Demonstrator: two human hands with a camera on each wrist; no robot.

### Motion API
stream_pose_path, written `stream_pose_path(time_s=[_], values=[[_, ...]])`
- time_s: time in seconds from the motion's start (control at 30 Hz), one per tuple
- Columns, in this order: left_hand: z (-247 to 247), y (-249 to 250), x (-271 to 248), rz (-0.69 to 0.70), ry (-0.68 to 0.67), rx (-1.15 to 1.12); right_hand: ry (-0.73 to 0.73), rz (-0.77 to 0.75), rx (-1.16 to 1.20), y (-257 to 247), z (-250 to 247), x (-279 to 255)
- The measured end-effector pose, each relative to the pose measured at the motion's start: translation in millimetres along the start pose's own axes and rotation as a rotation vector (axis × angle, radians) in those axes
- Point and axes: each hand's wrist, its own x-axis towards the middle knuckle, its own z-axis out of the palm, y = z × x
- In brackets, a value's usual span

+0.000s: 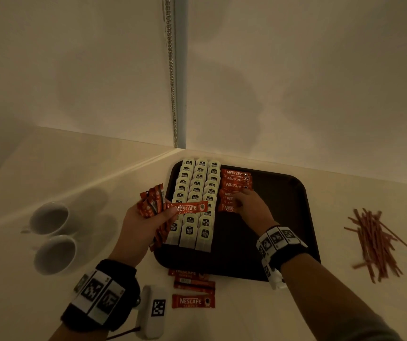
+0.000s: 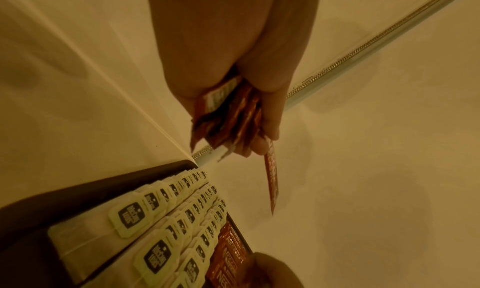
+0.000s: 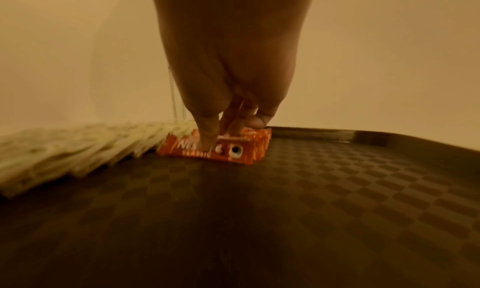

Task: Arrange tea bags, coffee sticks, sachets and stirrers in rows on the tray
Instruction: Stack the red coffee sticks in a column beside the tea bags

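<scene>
Honestly, lower left my left hand (image 1: 140, 219) is clutching a fat bunch of coffee sticks (image 1: 151, 202), one poking out sideways over the tea bags (image 1: 192, 193). Mid-frame my right hand (image 1: 248, 205) presses flat-fingered on the stick row (image 1: 234, 179) in the tray (image 1: 293, 217). That loose one could slip and wreck the tea rows.

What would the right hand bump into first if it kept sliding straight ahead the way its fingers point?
Probably the coffee sticks farther along the row on the tray, since the right hand already touches the nearest; depth beyond is unclear.
</scene>
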Motion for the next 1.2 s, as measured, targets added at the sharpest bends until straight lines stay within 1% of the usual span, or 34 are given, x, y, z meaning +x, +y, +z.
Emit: stream_pose_path(time_s=[0.03,0.1,0.13,0.2,0.23,0.27,0.33,0.4,0.47,0.53,0.6,0.67,0.77,0.87,1.0,1.2], values=[[3.1,-0.6,0.3,-0.006,-0.015,0.003,0.042,0.006,0.057,-1.6,-2.8,-1.2],[11.5,-1.5,1.2,-0.008,-0.049,0.021,0.111,-0.013,0.305,-13.4,-16.4,-8.3],[16.0,-2.3,2.2,-0.008,-0.063,0.038,0.083,-0.039,0.461,-22.7,-26.5,-13.8],[25.4,-4.0,6.0,-0.014,-0.074,0.066,-0.104,-0.09,0.744,-40.8,-46.3,-26.4],[30.0,-4.1,7.7,-0.017,-0.073,0.073,-0.172,-0.116,0.816,-46.3,-52.8,-31.2],[34.3,-4.3,9.7,-0.018,-0.067,0.073,-0.195,-0.141,0.833,-47.7,-56.0,-34.4],[41.9,-3.5,11.8,-0.018,-0.054,0.059,-0.183,-0.155,0.806,-46.7,-59.5,-38.9],[47.1,-1.6,11.8,0.001,-0.061,0.061,-0.168,-0.14,0.76,-41.5,-60.8,-41.0],[49.4,-0.1,11.1,0.01,-0.066,0.047,-0.122,-0.107,0.72,-32.3,-62.3,-42.0],[46.9,1.1,9.8,0.007,-0.045,-0.008,-0.039,-0.017,0.696,-17.4,-60.5,-41.1],[39.1,0.5,8.9,-0.002,-0.008,-0.045,0.006,0.086,0.625,-0.7,-53.5,-40.5],[28.2,-1.5,6.0,0.0,0.007,-0.038,-0.006,0.148,0.508,14.2,-40.2,-40.8],[13.6,-6.2,1.8,-0.008,0.02,-0.045,-0.05,0.216,0.427,26.1,-19.2,-40.6],[4.7,-8.8,-1.4,-0.022,0.031,-0.059,-0.054,0.242,0.429,26.5,-6.6,-37.1],[-0.5,-8.0,-5.6,-0.007,0.028,-0.065,0.02,0.242,0.395,23.7,2.2,-29.1],[-3.6,-7.3,-5.9,0.001,0.025,-0.06,0.084,0.259,0.359,19.9,2.0,-22.7]])
